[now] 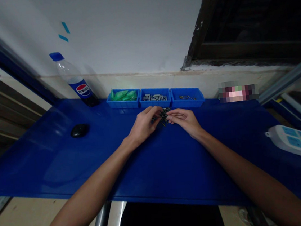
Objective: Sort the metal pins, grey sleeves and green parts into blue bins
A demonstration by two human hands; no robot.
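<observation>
A small pile of thin metal screws (164, 120) lies on the blue table, just in front of the bins. My left hand (146, 122) curls over the pile's left side, its thumb and fingers bent towards each other; whatever they hold is too small to make out. From the right, my right hand (186, 120) reaches in, with thumb and forefinger pinched at a thin screw over the pile. Close behind the hands stand the middle blue bin (155, 103), holding grey metal pieces (154, 97), and the right blue bin (189, 102), with a few long screws (187, 97).
The left blue bin (123, 104) holds green plastic bags (123, 95). Further left are a Pepsi bottle (82, 88) and a black computer mouse (80, 130). A white power strip (296, 141) lies at the right. Behind the blue table (159, 170) rises a wall (135, 31).
</observation>
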